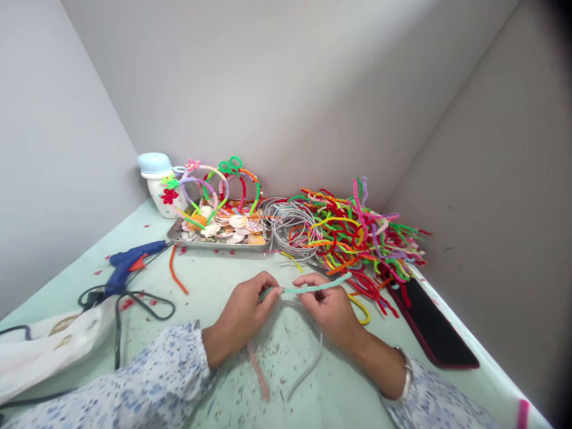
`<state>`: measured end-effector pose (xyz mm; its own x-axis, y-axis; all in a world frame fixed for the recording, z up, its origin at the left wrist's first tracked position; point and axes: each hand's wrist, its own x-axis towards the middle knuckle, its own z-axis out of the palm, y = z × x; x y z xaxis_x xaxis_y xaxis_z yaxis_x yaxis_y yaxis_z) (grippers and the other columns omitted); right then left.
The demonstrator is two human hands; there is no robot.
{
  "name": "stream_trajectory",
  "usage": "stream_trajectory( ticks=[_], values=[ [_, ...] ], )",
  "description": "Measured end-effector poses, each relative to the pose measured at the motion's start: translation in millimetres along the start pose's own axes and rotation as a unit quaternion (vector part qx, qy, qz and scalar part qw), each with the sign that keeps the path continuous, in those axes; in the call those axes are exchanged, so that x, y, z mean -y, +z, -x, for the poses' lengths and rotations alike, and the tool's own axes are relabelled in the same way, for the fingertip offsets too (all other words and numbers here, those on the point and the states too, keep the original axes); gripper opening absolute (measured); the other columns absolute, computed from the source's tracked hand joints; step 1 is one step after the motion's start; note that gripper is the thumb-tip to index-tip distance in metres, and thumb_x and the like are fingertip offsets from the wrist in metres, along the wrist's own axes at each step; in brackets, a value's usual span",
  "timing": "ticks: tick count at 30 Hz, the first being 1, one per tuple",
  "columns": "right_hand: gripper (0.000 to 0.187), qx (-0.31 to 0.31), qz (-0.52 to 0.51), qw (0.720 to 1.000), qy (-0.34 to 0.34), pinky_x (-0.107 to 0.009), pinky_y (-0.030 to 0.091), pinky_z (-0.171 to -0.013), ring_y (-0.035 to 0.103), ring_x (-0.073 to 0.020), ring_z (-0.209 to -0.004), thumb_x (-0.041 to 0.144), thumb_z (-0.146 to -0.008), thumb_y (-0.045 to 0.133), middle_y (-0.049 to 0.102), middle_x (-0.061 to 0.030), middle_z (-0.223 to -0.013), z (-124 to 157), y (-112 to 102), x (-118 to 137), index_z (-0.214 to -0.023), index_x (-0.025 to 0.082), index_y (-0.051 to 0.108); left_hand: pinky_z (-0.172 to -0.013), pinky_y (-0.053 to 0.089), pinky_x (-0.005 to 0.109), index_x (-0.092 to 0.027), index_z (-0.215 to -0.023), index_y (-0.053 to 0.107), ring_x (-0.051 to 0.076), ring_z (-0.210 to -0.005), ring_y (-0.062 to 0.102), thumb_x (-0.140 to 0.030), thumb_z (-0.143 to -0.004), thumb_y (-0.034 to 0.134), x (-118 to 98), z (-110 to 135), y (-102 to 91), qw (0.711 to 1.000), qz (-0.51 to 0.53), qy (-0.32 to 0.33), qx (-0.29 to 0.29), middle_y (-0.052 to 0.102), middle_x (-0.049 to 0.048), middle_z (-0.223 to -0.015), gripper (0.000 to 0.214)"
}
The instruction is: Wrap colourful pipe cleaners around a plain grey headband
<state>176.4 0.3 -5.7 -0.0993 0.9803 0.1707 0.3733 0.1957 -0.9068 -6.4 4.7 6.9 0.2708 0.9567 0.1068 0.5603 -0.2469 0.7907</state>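
Left hand [243, 311]: pinches pipe cleaner [320, 287]
Right hand [329, 310]: grip unclear
Headbands [258, 190]: seem done, worktop [357, 387] back edge
Wire [320, 347]: bare, seems unfinished

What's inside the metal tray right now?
Seashells lie heaped in the metal tray, with colorful fuzzy rings rising above them. Whatever lies beneath the shells is covered and can't be seen.

Free tabletop [204, 275] between orange strip [176, 271] and hands [243, 311], shell tray [218, 245] across the far end.
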Motion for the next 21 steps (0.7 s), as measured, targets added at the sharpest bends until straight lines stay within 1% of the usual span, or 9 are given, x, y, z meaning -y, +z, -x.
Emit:
stream_trajectory(
  ticks=[7, 12, 16, 21],
  values=[
    [0.018, 0.002, 0.01, 1.0, 0.001, -0.021, 0.031, -0.046, 0.039, -0.009, -0.048, 0.017, -0.075, 0.053, 0.054, 0.0032, -0.06, -1.2, 0.1, -0.4, -0.088, 0.017, 0.065, -0.06, 0.035, 0.023, -0.019, -0.085, 0.058, 0.014, -0.065, 0.052, -0.031, -0.086, 0.046, -1.1, 0.1, 0.3, 0.998, -0.066, 0.006, -0.01, 0.062, -0.0009, -0.072, 0.017],
    [0.017, 0.021, -0.016, 0.999, -0.028, -0.022, 0.033, -0.048, 0.041, -0.0106, -0.051, 0.019, -0.076, 0.056, 0.052, 0.0034, -0.059, -0.7, -1.2, -5.5, -0.091, 0.018, 0.064, -0.063, 0.036, 0.025, -0.02, -0.089, 0.058, 0.015, -0.068, 0.054, -0.032, -0.088, 0.044, 0.7, 0.9, -0.2, 0.995, -0.099, 0.024, 0.0, 0.063, 0.0002, -0.077, 0.018],
    [0.016, 0.03, -0.033, 0.998, -0.036, -0.022, 0.033, -0.048, 0.041, -0.011, -0.052, 0.022, -0.077, 0.058, 0.05, 0.0038, -0.059, 0.2, -1.9, -5.3, -0.091, 0.019, 0.063, -0.064, 0.037, 0.025, -0.021, -0.088, 0.058, 0.015, -0.069, 0.055, -0.032, -0.088, 0.044, 1.4, 1.5, -0.6, 0.994, -0.104, 0.03, -0.005, 0.063, -0.0001, -0.077, 0.018],
    [0.013, 0.01, -0.025, 0.999, -0.033, -0.022, 0.034, -0.049, 0.043, -0.0109, -0.053, 0.02, -0.077, 0.056, 0.055, 0.0021, -0.065, 0.7, -0.6, -1.2, -0.087, 0.019, 0.063, -0.058, 0.035, 0.023, -0.02, -0.086, 0.056, 0.014, -0.064, 0.053, -0.035, -0.086, 0.047, -1.5, 2.2, -0.4, 0.995, -0.094, 0.018, -0.033, 0.061, -0.0009, -0.071, 0.017]
  ],
)
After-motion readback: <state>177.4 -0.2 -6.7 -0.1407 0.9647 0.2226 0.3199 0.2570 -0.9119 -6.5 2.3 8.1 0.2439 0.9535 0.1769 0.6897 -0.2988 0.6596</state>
